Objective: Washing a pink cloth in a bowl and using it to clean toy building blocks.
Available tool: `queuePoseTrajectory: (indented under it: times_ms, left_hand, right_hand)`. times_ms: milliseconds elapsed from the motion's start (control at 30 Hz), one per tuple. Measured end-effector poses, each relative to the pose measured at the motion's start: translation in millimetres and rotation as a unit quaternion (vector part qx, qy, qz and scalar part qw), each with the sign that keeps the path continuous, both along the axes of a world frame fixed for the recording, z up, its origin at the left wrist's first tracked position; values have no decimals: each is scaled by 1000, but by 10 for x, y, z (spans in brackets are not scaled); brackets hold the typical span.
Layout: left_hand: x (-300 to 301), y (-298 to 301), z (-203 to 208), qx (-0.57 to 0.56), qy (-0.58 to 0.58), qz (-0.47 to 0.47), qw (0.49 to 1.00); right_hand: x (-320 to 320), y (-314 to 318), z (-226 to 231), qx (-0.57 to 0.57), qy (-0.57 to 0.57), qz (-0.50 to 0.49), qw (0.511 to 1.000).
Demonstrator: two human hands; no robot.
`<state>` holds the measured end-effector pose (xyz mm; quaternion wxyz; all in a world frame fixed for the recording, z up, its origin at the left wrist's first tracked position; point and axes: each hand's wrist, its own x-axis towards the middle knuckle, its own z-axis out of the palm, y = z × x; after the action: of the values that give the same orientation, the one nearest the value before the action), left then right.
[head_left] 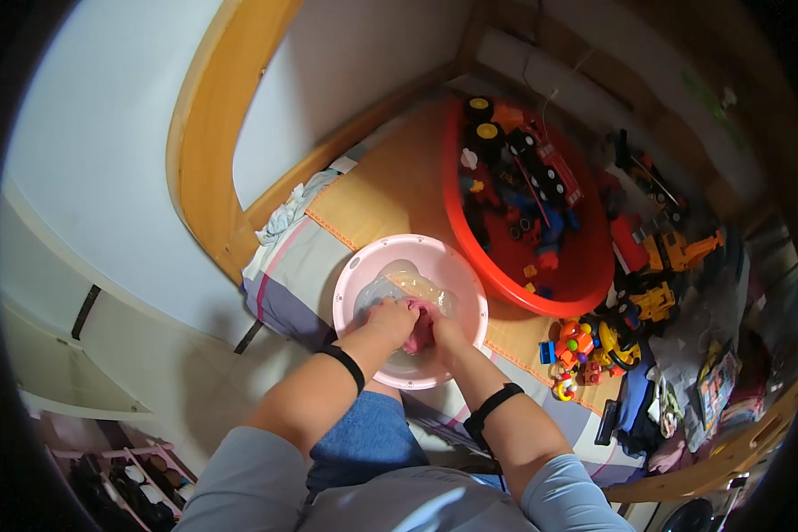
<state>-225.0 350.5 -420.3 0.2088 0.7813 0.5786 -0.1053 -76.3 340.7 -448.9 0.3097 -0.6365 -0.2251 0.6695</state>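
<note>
A round pink basin [459, 275] with water in it sits in front of me on the bed. Inside it, a wet pink cloth [422, 330] is bunched up between my two hands. My left hand [392, 317] grips the cloth from the left, its fingers curled in. From the other side my right hand [447, 334] holds the same cloth, with its fingers partly hidden. Both forearms reach over the basin's near rim, each with a black band around it.
Close beyond the basin on the right stands a large red tub [528, 300] full of toy vehicles. Yellow toy trucks [654, 301], small colourful toys [575, 344] and clothes lie along the right. A wooden bed frame [206, 151] rises at the left.
</note>
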Motion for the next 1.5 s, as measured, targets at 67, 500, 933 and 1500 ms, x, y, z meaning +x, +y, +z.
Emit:
queuePoseTrajectory:
  times_ms: [67,500,933,1500]
  left_hand:
    - [-132,-7,-45,-10,-118,-22,993]
    - [173,-232,812,238,-508,-5,828]
    - [411,-260,660,230,-416,183,860]
    - [301,-122,368,64,-480,227,845]
  right_hand:
    - [-41,-33,212,-69,163,-22,984]
    - [-140,101,749,53,403,-85,910]
    - [-149,65,337,18,397,-97,913]
    - [-80,-84,310,55,231,-95,967]
